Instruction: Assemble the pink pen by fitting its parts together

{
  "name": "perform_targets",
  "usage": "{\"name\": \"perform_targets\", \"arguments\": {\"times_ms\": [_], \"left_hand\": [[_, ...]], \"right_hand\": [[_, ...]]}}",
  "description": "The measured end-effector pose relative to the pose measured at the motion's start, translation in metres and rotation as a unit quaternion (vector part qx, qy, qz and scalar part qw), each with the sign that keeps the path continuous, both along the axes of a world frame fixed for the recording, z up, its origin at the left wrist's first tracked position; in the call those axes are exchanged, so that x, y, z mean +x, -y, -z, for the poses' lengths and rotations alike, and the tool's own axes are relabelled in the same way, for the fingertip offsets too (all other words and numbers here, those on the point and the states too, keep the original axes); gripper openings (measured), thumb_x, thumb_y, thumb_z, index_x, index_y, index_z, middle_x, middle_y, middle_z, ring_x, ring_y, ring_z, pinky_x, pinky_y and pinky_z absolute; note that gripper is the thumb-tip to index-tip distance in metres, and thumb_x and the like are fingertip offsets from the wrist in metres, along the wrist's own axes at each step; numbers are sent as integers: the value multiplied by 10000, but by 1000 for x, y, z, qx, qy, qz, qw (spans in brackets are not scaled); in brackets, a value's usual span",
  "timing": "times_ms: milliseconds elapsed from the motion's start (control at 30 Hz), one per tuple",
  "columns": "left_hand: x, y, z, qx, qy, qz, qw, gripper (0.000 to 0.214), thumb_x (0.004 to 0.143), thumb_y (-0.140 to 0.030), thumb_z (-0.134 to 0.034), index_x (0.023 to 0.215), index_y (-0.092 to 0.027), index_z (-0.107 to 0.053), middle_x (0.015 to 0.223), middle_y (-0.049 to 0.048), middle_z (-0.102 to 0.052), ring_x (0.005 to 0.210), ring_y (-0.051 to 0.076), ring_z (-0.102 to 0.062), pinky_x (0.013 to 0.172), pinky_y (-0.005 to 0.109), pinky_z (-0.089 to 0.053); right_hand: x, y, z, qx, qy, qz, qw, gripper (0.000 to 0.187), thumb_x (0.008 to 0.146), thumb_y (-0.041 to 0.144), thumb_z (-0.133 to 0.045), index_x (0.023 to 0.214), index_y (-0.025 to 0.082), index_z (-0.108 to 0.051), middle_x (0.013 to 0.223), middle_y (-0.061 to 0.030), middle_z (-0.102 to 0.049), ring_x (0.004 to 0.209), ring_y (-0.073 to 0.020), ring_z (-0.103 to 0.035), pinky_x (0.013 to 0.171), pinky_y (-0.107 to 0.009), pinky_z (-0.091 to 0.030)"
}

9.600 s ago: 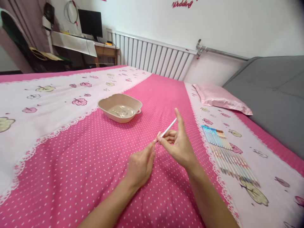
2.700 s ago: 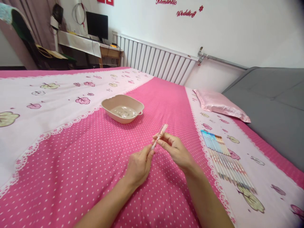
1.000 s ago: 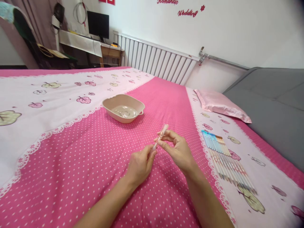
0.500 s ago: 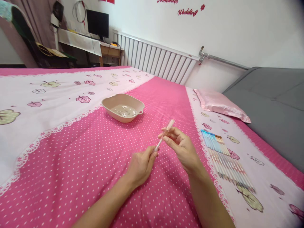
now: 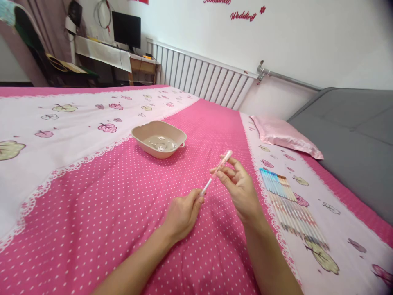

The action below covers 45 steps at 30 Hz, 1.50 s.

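Note:
My right hand (image 5: 241,186) pinches a slim white pen with a pale pink cap (image 5: 218,169), held slanted above the pink dotted bedspread (image 5: 129,205). Its lower white tip points at my left hand (image 5: 183,213), which rests just below it with thumb and forefinger pinched together; whether they hold anything is too small to tell. A beige plastic basin (image 5: 159,138) with small white scraps inside sits farther off to the left. A row of several pens (image 5: 290,200) lies on the bed to the right of my right hand.
A pink satin pillow (image 5: 284,136) lies at the back right against a grey padded headboard (image 5: 356,135). A white radiator (image 5: 199,76) lines the far wall. A desk with a black monitor (image 5: 125,26) stands at the back left.
My right hand has lifted the pen up and to the right, away from my left hand, so the pen's white tip now shows clear of the left fingers.

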<state>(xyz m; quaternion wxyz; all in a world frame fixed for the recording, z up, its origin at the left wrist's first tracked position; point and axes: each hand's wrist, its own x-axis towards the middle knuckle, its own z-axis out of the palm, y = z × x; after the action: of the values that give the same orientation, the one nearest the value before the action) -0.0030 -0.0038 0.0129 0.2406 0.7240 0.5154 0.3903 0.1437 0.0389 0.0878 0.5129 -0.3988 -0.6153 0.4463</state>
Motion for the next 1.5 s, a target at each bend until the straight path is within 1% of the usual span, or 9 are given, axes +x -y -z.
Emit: {"name": "perform_targets", "arguments": {"times_ms": [167,367,533,700,833,1067,1233,1367,1500], "left_hand": [[0,1,-1,-7,10,4,1000,324,932,-356,-287,1018,-178,-543,719,4,-631,525,116,-521,544,235,-366],[0,-1,0,-7,33,5,999,323,931,-365,-294,999,-178,-547,753,10,-640,551,113,-535,558,234,-376],[-1,-1,1,-4,44,3,999,322,931,-367,-296,977,-172,-548,706,1,-618,523,109,-506,540,233,-360],[-2,-2,0,-4,54,0,999,322,930,-373,-301,976,-171,-548,698,-1,-615,525,108,-507,536,229,-355],[-2,-1,-1,-8,53,-2,999,319,927,-376,-308,989,-171,-545,690,-3,-616,522,108,-510,533,227,-356],[-2,-1,-1,-5,57,0,998,317,927,-368,-309,996,-167,-544,704,5,-623,534,113,-520,546,232,-369],[-2,0,0,-6,60,3,998,314,928,-368,-309,1027,-173,-534,725,8,-632,537,113,-523,548,232,-377],[-2,0,-1,-8,57,2,998,318,928,-373,-305,1011,-173,-537,718,6,-628,532,110,-516,542,230,-373],[-2,0,-2,-6,58,0,998,322,929,-370,-300,1004,-167,-538,698,2,-621,514,107,-501,534,231,-368]], "right_hand": [[-1,0,2,-8,12,-14,1000,423,808,301,-606,1191,242,-437,922,-29,-673,971,-180,-611,913,-363,-438],[-3,1,2,-11,31,-24,999,411,815,294,-601,1188,240,-439,930,-32,-668,987,-182,-602,943,-385,-411],[-6,3,4,-4,76,-47,996,357,825,297,-584,1158,241,-468,965,-43,-662,992,-184,-593,903,-378,-442],[-6,5,3,3,130,-64,989,340,826,304,-582,1149,244,-493,982,-50,-664,1008,-193,-592,915,-400,-441],[-7,5,3,-6,133,-79,988,326,838,308,-561,1148,236,-492,1005,-68,-660,1023,-214,-595,876,-406,-474],[-6,5,2,3,151,-77,986,300,840,300,-554,1128,227,-510,1033,-82,-656,1027,-226,-599,858,-409,-487],[-5,6,2,5,154,-77,985,300,842,279,-549,1134,223,-508,1039,-79,-654,997,-210,-613,860,-393,-484],[-5,5,2,5,158,-72,985,316,835,278,-556,1140,212,-505,1028,-80,-657,999,-208,-610,866,-390,-476],[-5,5,1,2,161,-79,984,285,824,293,-566,1094,208,-532,1008,-77,-660,976,-209,-617,879,-401,-466]]}}
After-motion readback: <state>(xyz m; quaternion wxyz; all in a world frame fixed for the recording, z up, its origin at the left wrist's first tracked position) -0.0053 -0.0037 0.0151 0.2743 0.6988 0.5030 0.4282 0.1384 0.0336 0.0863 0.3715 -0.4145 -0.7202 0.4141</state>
